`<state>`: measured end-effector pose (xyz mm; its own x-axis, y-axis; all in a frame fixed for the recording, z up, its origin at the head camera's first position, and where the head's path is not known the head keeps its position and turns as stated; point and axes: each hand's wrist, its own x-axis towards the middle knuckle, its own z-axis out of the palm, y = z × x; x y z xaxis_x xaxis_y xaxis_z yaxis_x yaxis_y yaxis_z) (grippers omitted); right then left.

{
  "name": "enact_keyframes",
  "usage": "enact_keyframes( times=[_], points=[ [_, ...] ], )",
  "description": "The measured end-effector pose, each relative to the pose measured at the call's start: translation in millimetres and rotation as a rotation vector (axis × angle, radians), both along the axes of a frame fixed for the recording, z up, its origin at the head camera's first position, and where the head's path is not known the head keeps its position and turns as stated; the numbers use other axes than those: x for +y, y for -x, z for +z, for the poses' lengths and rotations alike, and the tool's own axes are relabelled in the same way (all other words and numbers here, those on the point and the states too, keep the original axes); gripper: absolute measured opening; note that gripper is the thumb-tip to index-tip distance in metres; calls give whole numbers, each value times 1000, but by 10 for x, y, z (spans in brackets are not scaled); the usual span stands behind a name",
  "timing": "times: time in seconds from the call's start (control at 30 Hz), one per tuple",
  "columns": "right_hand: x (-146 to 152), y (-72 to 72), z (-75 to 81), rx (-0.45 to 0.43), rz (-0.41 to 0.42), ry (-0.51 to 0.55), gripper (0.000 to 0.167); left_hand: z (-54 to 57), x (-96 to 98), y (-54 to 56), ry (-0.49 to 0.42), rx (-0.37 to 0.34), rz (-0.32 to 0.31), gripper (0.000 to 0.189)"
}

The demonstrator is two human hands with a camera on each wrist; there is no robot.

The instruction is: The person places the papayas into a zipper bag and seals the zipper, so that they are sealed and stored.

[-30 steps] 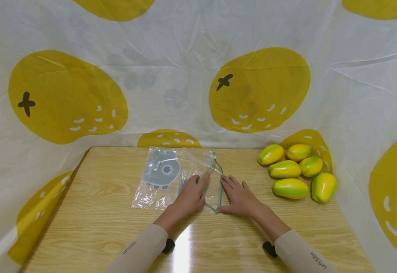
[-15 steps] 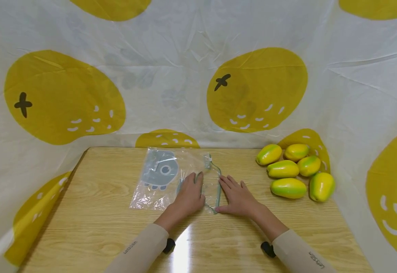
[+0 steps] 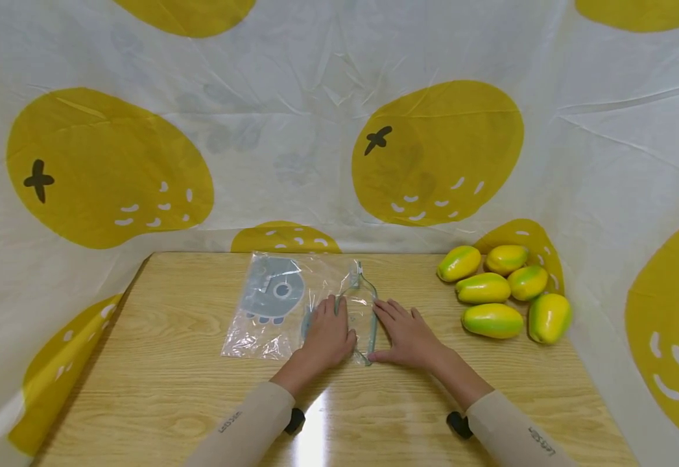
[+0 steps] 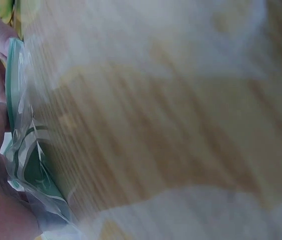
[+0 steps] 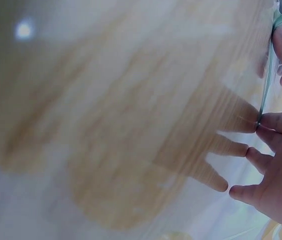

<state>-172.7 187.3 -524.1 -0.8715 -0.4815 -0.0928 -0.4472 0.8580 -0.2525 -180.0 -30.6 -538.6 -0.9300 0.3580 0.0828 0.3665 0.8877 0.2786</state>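
Note:
A clear zip bag [image 3: 301, 337] with a blue-grey cartoon print lies flat on the table, its green-edged mouth on the right parted into a loop. My left hand [image 3: 330, 334] lies on the bag with its fingers stretched forward along the mouth's left edge. Beside the opposite edge, my right hand [image 3: 407, 337] rests with fingers spread, fingertips and thumb against the green strip [image 3: 372, 331]. Plastic folds gather by the left hand [image 4: 3, 195] in the left wrist view. In the right wrist view, the right hand's fingers [image 5: 275, 122] touch the thin green edge.
Several yellow-green mango-like fruits [image 3: 493, 320] lie in a group at the right of the wooden table [image 3: 158, 389]. A white cloth [image 3: 292, 162] with big yellow fruit prints hangs behind the table and along both sides.
The left hand's extended index finger has drawn back beside the other fingers. The mouth's left edge has moved left, widening the loop. The right hand has stayed at the right edge.

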Motion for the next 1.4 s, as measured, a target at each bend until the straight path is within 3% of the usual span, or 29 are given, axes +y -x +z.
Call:
enact_keyframes(
  times=[0.3, 0.47, 0.6, 0.93, 1.17, 1.4],
  points=[
    [55, 85, 43, 41, 45, 15, 87, 14, -18, -19, -5, -4, -17, 73],
    [106, 204, 60, 89, 77, 43, 66, 21, -25, -20, 6, 8, -26, 74],
    [132, 307, 61, 121, 95, 72, 59, 17, -30, -14, 16, -3, -27, 77],
    [92, 524, 64, 260, 112, 95, 53, 34, -23, -11, 38, -41, -22, 86],
    [68, 570, 44, 211, 128, 113, 55, 3, -24, 6, 34, -81, -15, 100],
    [57, 600, 31, 184, 94, 75, 56, 20, -8, 8, 37, -112, -17, 114]
  ],
)
